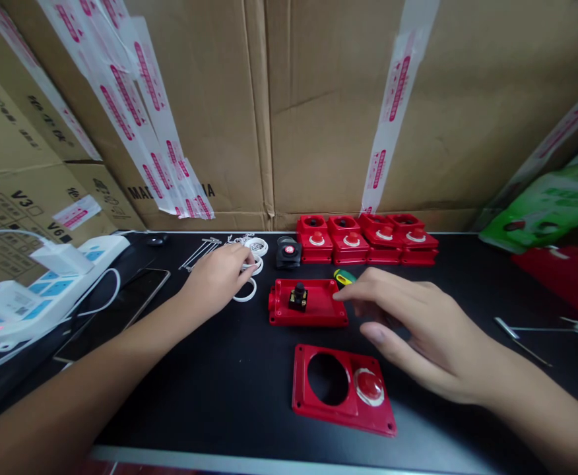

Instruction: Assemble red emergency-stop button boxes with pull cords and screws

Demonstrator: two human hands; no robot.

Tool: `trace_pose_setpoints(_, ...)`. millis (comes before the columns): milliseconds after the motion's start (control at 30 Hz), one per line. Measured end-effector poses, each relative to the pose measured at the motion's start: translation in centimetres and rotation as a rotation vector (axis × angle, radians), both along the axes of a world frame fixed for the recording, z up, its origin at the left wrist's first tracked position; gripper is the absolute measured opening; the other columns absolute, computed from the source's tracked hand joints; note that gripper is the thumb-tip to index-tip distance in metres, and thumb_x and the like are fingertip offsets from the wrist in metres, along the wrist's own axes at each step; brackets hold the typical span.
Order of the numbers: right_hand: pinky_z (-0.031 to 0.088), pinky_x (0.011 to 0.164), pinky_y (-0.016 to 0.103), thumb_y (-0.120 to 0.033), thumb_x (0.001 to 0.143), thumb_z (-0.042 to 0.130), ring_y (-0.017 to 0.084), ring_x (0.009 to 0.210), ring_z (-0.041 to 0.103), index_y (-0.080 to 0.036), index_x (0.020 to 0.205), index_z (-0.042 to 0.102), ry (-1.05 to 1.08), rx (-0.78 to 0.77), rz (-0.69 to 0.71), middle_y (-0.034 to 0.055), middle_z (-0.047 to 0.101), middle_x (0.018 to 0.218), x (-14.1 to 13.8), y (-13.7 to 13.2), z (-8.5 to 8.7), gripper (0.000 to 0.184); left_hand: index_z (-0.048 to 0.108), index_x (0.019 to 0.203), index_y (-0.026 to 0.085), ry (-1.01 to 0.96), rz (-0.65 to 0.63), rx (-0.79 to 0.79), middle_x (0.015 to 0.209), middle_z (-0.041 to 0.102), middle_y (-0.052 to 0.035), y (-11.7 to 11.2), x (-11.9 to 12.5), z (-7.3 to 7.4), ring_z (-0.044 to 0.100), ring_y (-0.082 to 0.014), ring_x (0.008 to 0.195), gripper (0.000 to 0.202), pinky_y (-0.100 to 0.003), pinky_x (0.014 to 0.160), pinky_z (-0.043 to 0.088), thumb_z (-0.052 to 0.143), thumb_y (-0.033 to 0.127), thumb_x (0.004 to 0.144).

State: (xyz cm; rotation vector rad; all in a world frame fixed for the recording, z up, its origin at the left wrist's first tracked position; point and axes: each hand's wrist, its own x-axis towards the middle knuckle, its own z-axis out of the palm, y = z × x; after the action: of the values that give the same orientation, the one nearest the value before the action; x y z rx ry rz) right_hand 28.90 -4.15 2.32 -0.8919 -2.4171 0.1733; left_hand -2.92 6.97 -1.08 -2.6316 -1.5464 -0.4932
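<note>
- Our left hand (222,274) reaches in among the white rings (246,291) on the far side of the tabletop (239,376); its fingers are bent at one ring, and we cannot tell whether they grip it.
- Our right hand (412,323) has its thumb well apart from its forefinger, with nothing visible between them; the forefinger's tip is at the right end of the red base, though we cannot tell whether it touches.
- The red base (322,290) lies with its hollow side up between our hands, a black switch block (297,300) inside it.
- Nearer to us lies the red cover (351,406), with a round hole on its left and a red dome (369,385) on its right.
- Just beyond the base we see a yellow-green handle (343,277).
- Farther back, red boxes (351,247) stand in a row, right of a black square part (288,254).
- Left of our left arm lie a phone (121,310) and a power strip (46,288).
</note>
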Motion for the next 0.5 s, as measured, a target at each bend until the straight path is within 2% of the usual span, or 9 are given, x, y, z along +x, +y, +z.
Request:
trace_pose_setpoints(300, 0.046, 0.067, 0.029, -0.021, 0.107, 0.052, 0.017, 0.078, 0.066, -0.020, 0.116, 0.063, -0.026, 0.028, 0.018, 0.0053, 0.068, 0.098, -0.13, 0.07, -0.02, 0.014, 0.069, 0.096, 0.021, -0.007, 0.001, -0.001, 0.098, 0.075, -0.0031, 0.68, -0.07, -0.69, 0.071, -0.0225, 0.085, 0.007, -0.032, 0.074, 0.048, 0.071, 0.027, 0.100)
trace_pose_setpoints(500, 0.044, 0.063, 0.028, -0.021, 0.108, 0.050, 0.015, 0.072, 0.063, -0.017, 0.111, 0.067, -0.042, 0.027, 0.006, 0.0046, 0.065, 0.093, -0.40, 0.02, 0.14, 0.018, 0.070, 0.097, 0.021, -0.011, -0.014, 0.001, 0.101, 0.076, -0.0040, 1.05, -0.37, -1.08, 0.072, -0.0228, 0.086, 0.006, -0.033, 0.076, 0.048, 0.071, 0.026, 0.101)
